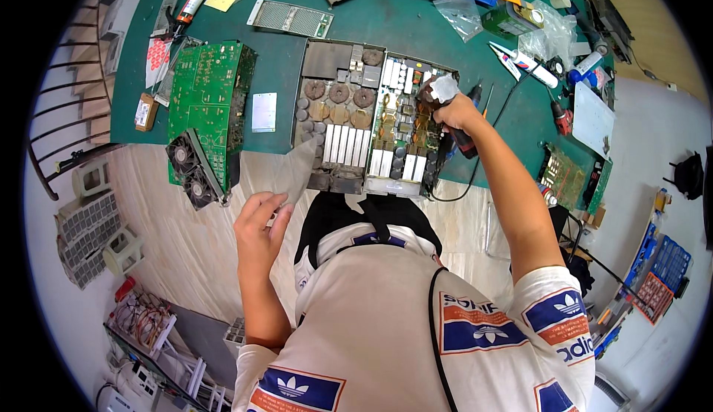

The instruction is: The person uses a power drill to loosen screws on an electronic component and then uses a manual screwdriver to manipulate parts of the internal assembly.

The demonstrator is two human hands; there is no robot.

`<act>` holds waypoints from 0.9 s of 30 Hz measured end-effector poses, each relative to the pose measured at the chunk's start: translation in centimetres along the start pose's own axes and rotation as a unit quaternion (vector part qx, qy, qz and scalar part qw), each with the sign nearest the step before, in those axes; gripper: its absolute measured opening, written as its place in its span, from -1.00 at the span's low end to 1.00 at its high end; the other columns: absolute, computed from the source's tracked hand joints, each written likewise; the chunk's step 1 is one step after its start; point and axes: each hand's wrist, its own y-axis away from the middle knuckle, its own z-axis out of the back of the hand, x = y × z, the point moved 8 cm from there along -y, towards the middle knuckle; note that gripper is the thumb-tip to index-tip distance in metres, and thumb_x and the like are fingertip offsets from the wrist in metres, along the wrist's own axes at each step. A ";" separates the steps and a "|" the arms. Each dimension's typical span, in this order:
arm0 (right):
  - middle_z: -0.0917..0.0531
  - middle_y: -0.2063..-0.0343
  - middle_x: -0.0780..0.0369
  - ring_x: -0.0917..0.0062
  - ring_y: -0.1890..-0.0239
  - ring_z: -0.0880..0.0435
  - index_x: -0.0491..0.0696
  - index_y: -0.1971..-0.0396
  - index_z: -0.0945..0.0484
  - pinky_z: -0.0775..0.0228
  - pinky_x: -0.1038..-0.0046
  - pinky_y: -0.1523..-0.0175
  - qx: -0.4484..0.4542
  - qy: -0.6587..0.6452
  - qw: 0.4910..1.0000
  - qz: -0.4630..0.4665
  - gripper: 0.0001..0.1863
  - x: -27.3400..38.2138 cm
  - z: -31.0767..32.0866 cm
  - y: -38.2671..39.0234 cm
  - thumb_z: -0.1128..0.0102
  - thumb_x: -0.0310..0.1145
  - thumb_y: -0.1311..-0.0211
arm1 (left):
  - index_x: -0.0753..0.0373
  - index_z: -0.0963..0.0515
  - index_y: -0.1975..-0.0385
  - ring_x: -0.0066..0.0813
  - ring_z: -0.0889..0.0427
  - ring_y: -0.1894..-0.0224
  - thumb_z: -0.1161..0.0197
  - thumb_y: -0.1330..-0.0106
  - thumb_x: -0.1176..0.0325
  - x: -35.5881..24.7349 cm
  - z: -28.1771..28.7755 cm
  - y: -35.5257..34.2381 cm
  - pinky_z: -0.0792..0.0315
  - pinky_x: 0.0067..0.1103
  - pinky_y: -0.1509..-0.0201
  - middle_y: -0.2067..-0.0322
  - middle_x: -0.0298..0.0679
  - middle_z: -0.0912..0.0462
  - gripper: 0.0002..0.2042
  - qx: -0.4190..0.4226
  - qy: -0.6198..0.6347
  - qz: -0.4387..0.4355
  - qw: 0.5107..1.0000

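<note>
As the left hand (258, 220) pinches translucent film (291, 170), the right hand (460, 112) grips a power tool (465, 145); it's dark.

An open lane runs in from the bench (401, 29)'s near edge between the green circuit board (206, 89) and the opened electronics chassis (338, 115), a white card (264, 112) lying in it; a translucent sheet (294, 173) slants across its mouth, and right of the chassis a black cable (448, 201) loops past that edge
</note>
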 end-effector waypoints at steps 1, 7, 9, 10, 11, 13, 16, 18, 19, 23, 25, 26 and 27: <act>-0.73 0.49 0.09 0.40 0.58 -0.72 -0.29 0.34 -0.61 -0.60 0.31 0.42 -0.001 -0.004 1.000 -0.001 -0.72 -0.1 -0.2 0.1 -0.40 -0.45 0.07 | 0.35 -0.72 0.17 -0.37 -0.65 0.39 -0.46 -0.19 0.56 -0.1 0.2 0.1 -0.53 -0.55 0.38 0.29 -0.16 -0.66 -0.80 -0.001 -0.004 -0.010 1.000; -0.73 0.48 0.08 0.39 0.56 -0.73 -0.31 0.33 -0.62 -0.61 0.31 0.38 -0.019 -0.051 0.998 0.009 -0.70 -0.4 -0.4 0.9 -0.39 -0.43 0.08 | 0.40 -0.70 0.18 -0.46 -0.63 0.40 -0.44 -0.20 0.60 -0.7 1.1 0.5 -0.52 -0.60 0.32 0.31 -0.17 -0.67 -0.80 -0.009 -0.005 -0.025 1.000; -0.73 0.49 0.08 0.41 0.56 -0.73 -0.30 0.37 -0.63 -0.61 0.32 0.39 -0.032 -0.048 0.998 0.011 -0.71 -0.7 -0.7 0.7 -0.40 -0.43 0.09 | 0.40 -0.69 0.18 -0.46 -0.63 0.40 -0.43 -0.20 0.60 -0.8 1.3 0.6 -0.52 -0.60 0.31 0.31 -0.17 -0.67 -0.81 -0.010 -0.002 -0.021 1.000; -0.73 0.50 0.08 0.41 0.56 -0.73 -0.30 0.38 -0.64 -0.61 0.32 0.39 -0.032 -0.043 0.999 0.008 -0.72 -0.8 -0.8 0.5 -0.40 -0.43 0.09 | 0.40 -0.69 0.18 -0.46 -0.63 0.40 -0.43 -0.20 0.60 -0.8 1.3 0.6 -0.52 -0.60 0.31 0.31 -0.17 -0.67 -0.81 -0.010 -0.001 -0.019 1.000; -0.73 0.50 0.08 0.41 0.57 -0.73 -0.30 0.40 -0.64 -0.61 0.33 0.39 -0.032 -0.037 0.999 0.005 -0.72 -0.9 -0.7 0.3 -0.41 -0.42 0.10 | 0.40 -0.69 0.19 -0.46 -0.63 0.40 -0.43 -0.21 0.60 -0.8 1.3 0.6 -0.52 -0.60 0.31 0.31 -0.17 -0.67 -0.81 -0.010 0.000 -0.016 1.000; -0.73 0.52 0.09 0.40 0.57 -0.74 -0.29 0.45 -0.65 -0.62 0.33 0.39 -0.030 -0.041 0.999 0.007 -0.75 -1.1 -0.9 -0.2 -0.41 -0.41 0.10 | 0.40 -0.69 0.19 -0.45 -0.63 0.40 -0.42 -0.21 0.60 -0.9 1.4 0.6 -0.52 -0.60 0.31 0.31 -0.17 -0.67 -0.82 -0.011 0.005 -0.021 1.000; -0.73 0.53 0.09 0.40 0.57 -0.74 -0.29 0.46 -0.65 -0.62 0.33 0.39 -0.034 -0.050 0.998 0.008 -0.75 -1.2 -1.0 -0.4 -0.42 -0.40 0.10 | 0.40 -0.69 0.19 -0.45 -0.63 0.40 -0.41 -0.21 0.61 -0.9 1.6 0.7 -0.52 -0.59 0.31 0.31 -0.17 -0.67 -0.82 -0.014 -0.005 -0.041 0.999; -0.73 0.53 0.09 0.40 0.57 -0.75 -0.28 0.46 -0.65 -0.62 0.33 0.39 -0.035 -0.055 0.998 0.006 -0.75 -1.4 -1.1 -0.3 -0.42 -0.40 0.10 | 0.41 -0.69 0.19 -0.44 -0.62 0.40 -0.40 -0.21 0.61 -1.0 1.8 0.8 -0.51 -0.59 0.31 0.31 -0.16 -0.66 -0.82 -0.014 -0.011 -0.050 0.999; -0.73 0.54 0.10 0.40 0.57 -0.74 -0.28 0.46 -0.65 -0.62 0.33 0.39 -0.037 -0.054 0.998 0.008 -0.75 -1.4 -1.1 -0.2 -0.42 -0.40 0.11 | 0.41 -0.69 0.19 -0.44 -0.62 0.40 -0.40 -0.21 0.61 -1.1 1.9 0.8 -0.51 -0.59 0.31 0.31 -0.16 -0.66 -0.82 -0.014 -0.011 -0.050 0.999; -0.72 0.56 0.12 0.41 0.60 -0.72 -0.28 0.47 -0.64 -0.60 0.33 0.41 -0.040 -0.067 0.997 0.015 -0.75 -1.5 -1.1 -0.1 -0.42 -0.41 0.10 | 0.41 -0.69 0.19 -0.44 -0.61 0.41 -0.40 -0.20 0.62 -1.1 2.0 0.9 -0.51 -0.58 0.32 0.31 -0.16 -0.66 -0.82 -0.012 -0.004 -0.039 0.999; -0.71 0.57 0.13 0.42 0.61 -0.71 -0.27 0.47 -0.63 -0.59 0.33 0.42 -0.033 -0.077 0.996 0.015 -0.76 -1.5 -1.2 0.0 -0.42 -0.41 0.09 | 0.41 -0.69 0.19 -0.44 -0.61 0.41 -0.40 -0.21 0.62 -0.9 2.1 1.0 -0.51 -0.58 0.32 0.31 -0.15 -0.66 -0.82 -0.015 -0.007 -0.046 0.999; -0.71 0.57 0.13 0.43 0.61 -0.71 -0.27 0.47 -0.64 -0.59 0.33 0.42 -0.026 -0.080 0.996 0.013 -0.77 -1.5 -1.3 0.1 -0.42 -0.42 0.09 | 0.41 -0.69 0.18 -0.44 -0.61 0.41 -0.40 -0.21 0.62 -0.8 2.2 1.1 -0.51 -0.58 0.32 0.31 -0.15 -0.66 -0.82 -0.017 -0.008 -0.049 0.999; -0.71 0.57 0.14 0.43 0.61 -0.70 -0.26 0.47 -0.64 -0.58 0.34 0.43 -0.019 -0.083 0.996 0.011 -0.78 -1.3 -1.5 0.3 -0.42 -0.42 0.09 | 0.41 -0.69 0.19 -0.44 -0.61 0.41 -0.40 -0.21 0.62 -0.7 2.3 1.2 -0.51 -0.58 0.32 0.31 -0.15 -0.66 -0.82 -0.018 -0.008 -0.046 0.999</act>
